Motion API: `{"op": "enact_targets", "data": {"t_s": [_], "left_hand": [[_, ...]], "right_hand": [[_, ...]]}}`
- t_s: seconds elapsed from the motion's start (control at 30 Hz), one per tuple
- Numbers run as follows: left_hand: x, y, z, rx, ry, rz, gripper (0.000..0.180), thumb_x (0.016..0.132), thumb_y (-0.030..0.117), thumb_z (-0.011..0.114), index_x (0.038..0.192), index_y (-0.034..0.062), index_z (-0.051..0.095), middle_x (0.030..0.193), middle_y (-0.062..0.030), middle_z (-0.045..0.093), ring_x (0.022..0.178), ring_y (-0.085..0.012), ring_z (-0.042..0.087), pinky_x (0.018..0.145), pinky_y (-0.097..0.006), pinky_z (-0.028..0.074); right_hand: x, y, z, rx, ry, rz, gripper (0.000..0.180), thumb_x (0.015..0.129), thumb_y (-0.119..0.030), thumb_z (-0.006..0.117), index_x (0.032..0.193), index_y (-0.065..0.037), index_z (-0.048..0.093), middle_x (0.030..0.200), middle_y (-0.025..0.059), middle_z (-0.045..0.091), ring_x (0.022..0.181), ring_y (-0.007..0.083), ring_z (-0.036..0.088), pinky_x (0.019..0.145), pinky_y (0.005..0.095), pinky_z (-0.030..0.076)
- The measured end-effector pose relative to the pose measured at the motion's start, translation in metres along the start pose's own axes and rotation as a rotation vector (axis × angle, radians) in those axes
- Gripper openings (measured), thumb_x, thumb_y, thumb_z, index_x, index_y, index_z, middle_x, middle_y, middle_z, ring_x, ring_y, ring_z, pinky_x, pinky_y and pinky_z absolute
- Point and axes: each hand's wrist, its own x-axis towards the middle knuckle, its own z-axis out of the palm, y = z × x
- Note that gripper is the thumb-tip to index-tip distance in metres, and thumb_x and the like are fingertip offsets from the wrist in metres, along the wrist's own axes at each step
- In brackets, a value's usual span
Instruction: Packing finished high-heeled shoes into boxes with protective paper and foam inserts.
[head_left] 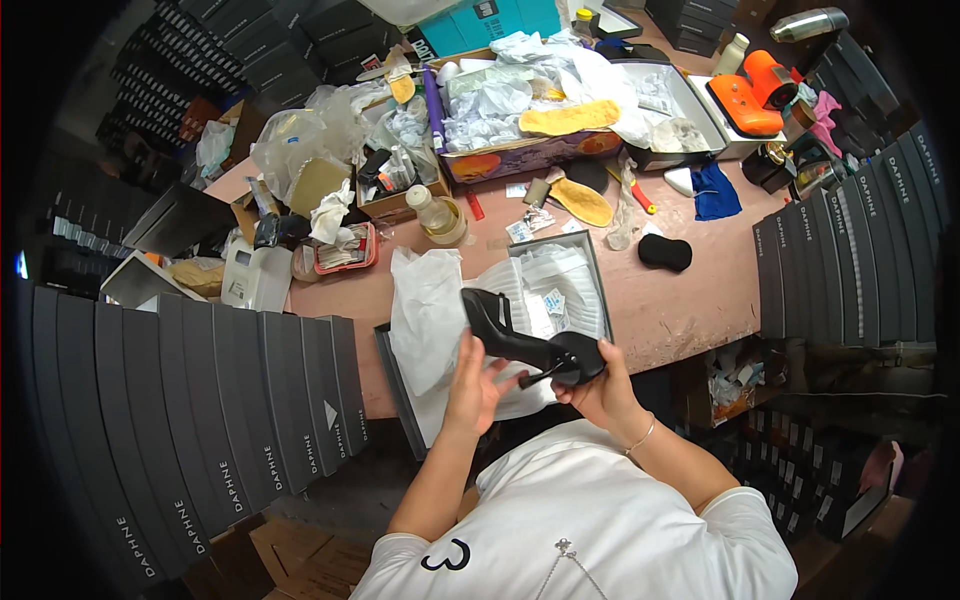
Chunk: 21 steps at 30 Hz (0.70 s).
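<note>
A black high-heeled shoe (512, 343) is held up over the table's near edge, its slim heel pointing toward my left hand. My right hand (608, 392) is closed around the wide end of the shoe. My left hand (472, 388) has its fingers spread beside the shoe's other end; whether a fingertip touches it I cannot tell. Beneath the shoe lies an open grey shoebox (392, 380), lined with white tissue paper (425, 320). Small printed packets (553, 302) rest on the paper inside.
Stacked grey shoeboxes stand at left (240, 400) and right (850, 240). Farther back sit a paper-filled carton (480, 165), a glass bottle (440, 215), yellow insoles (582, 202), a black sponge-like pad (664, 253), a blue cloth (716, 193) and an orange device (745, 105).
</note>
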Motion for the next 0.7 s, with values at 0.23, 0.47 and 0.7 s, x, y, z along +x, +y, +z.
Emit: {"op": "enact_targets", "data": {"t_s": [0.23,0.47,0.7], "left_hand": [[-0.001,-0.020,-0.003,0.082,-0.064,-0.033,0.046,0.098,0.030,0.048,0.134,0.0050,0.038,0.113,-0.0091,0.058,0.097,-0.0136,0.059,0.080,-0.025,0.047],[0.020,-0.020,-0.048,-0.427,-0.372,-0.211,0.053,0.086,0.008,0.057,0.134,-0.0058,0.040,0.082,-0.0047,0.063,0.069,-0.0171,0.063,0.079,-0.034,0.054],[0.059,-0.036,-0.090,-0.747,-0.408,-0.328,0.062,0.094,0.020,0.050,0.142,-0.0082,0.023,0.077,-0.0091,0.054,0.065,-0.0216,0.060,0.071,-0.037,0.054]], "right_hand": [[-0.012,-0.009,0.038,-1.620,-0.372,-0.631,0.043,0.073,-0.028,0.077,0.098,0.001,0.059,0.113,0.0189,0.057,0.104,0.0345,0.058,0.085,0.0357,0.049],[0.049,-0.045,-0.057,-2.102,0.163,-0.651,0.056,0.074,-0.026,0.074,0.122,-0.006,0.052,0.116,0.0173,0.055,0.111,0.0347,0.049,0.093,0.0451,0.037],[0.079,-0.029,-0.121,-2.032,0.239,-0.731,0.018,0.079,-0.014,0.068,0.096,-0.009,0.062,0.111,0.0119,0.057,0.107,0.0310,0.051,0.094,0.0482,0.035]]}}
